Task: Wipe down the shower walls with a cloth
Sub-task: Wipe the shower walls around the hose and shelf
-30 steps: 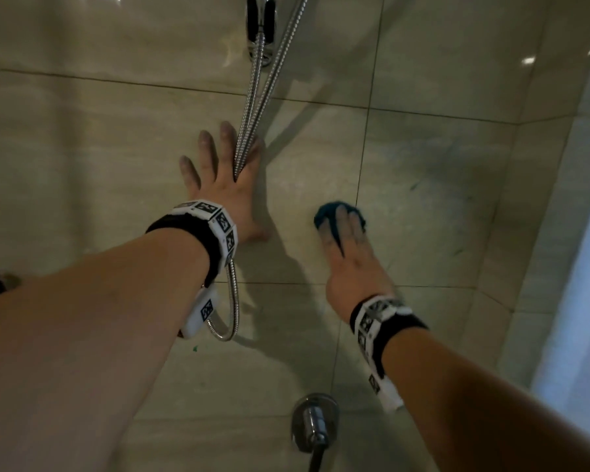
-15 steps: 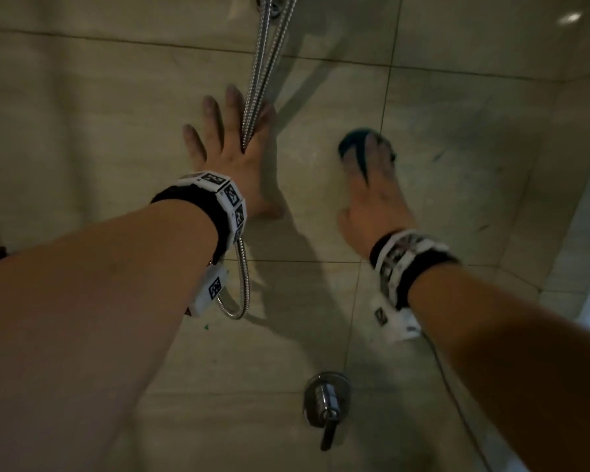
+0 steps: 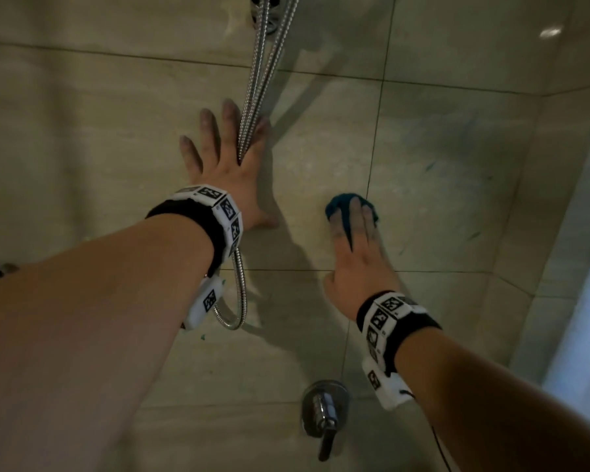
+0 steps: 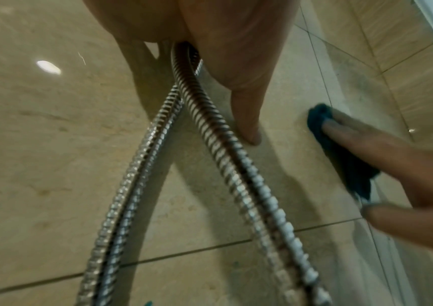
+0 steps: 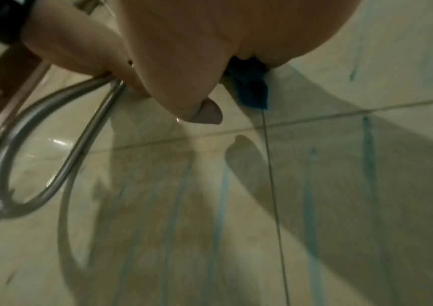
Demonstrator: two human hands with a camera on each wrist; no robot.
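A bunched dark teal cloth (image 3: 341, 203) lies against the beige tiled shower wall (image 3: 450, 141). My right hand (image 3: 355, 240) presses it flat with straight fingers, thumb spread to the left. The left wrist view shows the cloth (image 4: 341, 157) under those fingers; the right wrist view shows a corner of the cloth (image 5: 252, 93) below the palm. My left hand (image 3: 225, 155) lies flat on the wall to the left, fingers spread. The metal shower hose (image 3: 252, 97) runs down between its fingers and under the palm. Faint teal streaks (image 5: 367, 149) mark the tiles.
The hose hangs in a loop (image 3: 235, 301) below my left wrist. A chrome mixer valve with a lever (image 3: 324, 415) sticks out of the wall lower down. The hose bracket (image 3: 266, 15) is at the top edge. A wall corner (image 3: 525, 216) and a bright panel (image 3: 586, 284) are on the right.
My right hand slid the cloth up the wall, then back down to below the level of the left hand's fingers. The left hand stayed flat over the hose.
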